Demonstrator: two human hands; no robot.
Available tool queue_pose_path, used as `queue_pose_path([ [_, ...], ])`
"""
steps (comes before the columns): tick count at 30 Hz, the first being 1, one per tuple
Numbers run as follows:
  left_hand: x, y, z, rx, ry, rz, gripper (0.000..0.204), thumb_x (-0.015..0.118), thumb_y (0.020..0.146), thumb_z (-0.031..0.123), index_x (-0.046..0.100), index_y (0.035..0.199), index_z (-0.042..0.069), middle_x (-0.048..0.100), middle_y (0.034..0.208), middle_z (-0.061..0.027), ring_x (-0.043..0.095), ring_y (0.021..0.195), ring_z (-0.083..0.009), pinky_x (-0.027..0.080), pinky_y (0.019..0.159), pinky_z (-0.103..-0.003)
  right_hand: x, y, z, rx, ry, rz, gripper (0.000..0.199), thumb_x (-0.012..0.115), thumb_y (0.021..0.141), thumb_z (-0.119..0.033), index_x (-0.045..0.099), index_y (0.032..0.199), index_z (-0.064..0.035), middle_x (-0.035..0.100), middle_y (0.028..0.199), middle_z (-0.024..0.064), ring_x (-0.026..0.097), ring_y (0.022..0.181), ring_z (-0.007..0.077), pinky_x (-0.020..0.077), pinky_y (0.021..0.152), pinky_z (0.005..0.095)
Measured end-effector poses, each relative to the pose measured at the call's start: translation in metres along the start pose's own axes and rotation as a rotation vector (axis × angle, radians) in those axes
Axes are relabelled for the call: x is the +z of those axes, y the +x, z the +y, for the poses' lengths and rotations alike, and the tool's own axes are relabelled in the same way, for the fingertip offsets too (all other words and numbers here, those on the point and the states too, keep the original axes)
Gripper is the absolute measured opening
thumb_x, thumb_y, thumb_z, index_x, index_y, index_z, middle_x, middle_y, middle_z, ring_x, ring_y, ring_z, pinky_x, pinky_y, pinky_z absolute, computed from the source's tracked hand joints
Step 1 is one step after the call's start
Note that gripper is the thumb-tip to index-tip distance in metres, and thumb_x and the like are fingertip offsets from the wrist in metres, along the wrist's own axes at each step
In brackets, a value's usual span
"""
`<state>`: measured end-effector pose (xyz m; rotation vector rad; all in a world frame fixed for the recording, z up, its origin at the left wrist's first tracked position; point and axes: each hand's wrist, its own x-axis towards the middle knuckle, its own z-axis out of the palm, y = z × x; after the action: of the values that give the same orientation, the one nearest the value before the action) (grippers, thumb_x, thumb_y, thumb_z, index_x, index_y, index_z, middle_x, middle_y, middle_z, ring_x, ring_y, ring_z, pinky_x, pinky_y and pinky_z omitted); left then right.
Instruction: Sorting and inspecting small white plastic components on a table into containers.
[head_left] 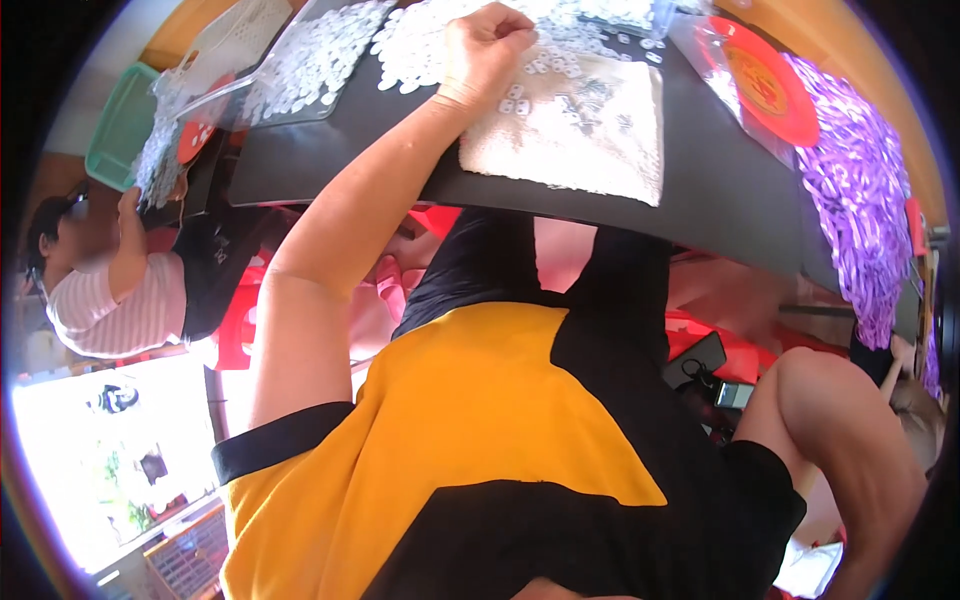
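Observation:
My left hand (490, 48) reaches over the dark table (370, 150) with its fingers curled closed. Whatever they may hold is too small or hidden to make out. Under and around it spreads a heap of small white plastic pieces (408, 50), oval with holes. Just beside the wrist lies a white cloth (610, 150), with a few of the white pieces and some small greyish bits on it. My right arm is bent at the elbow on the right side, and its forearm runs out at the lower edge. The right hand is out of view.
A clear tray of white pieces (310, 65) stands left of the heap. At right are a red round plate (790, 105) in clear plastic and purple straps (850, 190) hanging over the edge. A co-worker (120, 280) sits left by a green basket (115, 120); another person is far right.

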<state>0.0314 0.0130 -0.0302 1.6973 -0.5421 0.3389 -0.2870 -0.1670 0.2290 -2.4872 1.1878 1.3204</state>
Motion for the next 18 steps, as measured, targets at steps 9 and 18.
queue_pose_path([
  [9,-0.008,-0.005,-0.002,-0.051,-0.037,0.010,0.006,0.062,0.081,0.000,0.065,0.085,-0.003,0.060,0.070,-0.0010,0.052,0.064,-0.0086,0.044,0.059,-0.024,-0.018,0.008,-0.084,-0.700,-0.038,0.308,0.034,0.057,0.084,-0.008,0.058,0.118,-0.0021,0.064,0.114,0.0122,0.059,0.104,0.0239,0.0437,0.093,0.0315],
  [18,-0.005,-0.002,0.007,-0.114,0.003,0.003,0.008,0.061,0.081,0.000,0.065,0.086,-0.004,0.061,0.071,-0.0022,0.052,0.066,-0.0091,0.045,0.060,-0.025,-0.033,-0.008,-0.213,-0.979,-0.025,0.419,0.032,0.057,0.085,-0.008,0.059,0.116,-0.0013,0.065,0.112,0.0124,0.060,0.101,0.0238,0.0446,0.091,0.0313],
])
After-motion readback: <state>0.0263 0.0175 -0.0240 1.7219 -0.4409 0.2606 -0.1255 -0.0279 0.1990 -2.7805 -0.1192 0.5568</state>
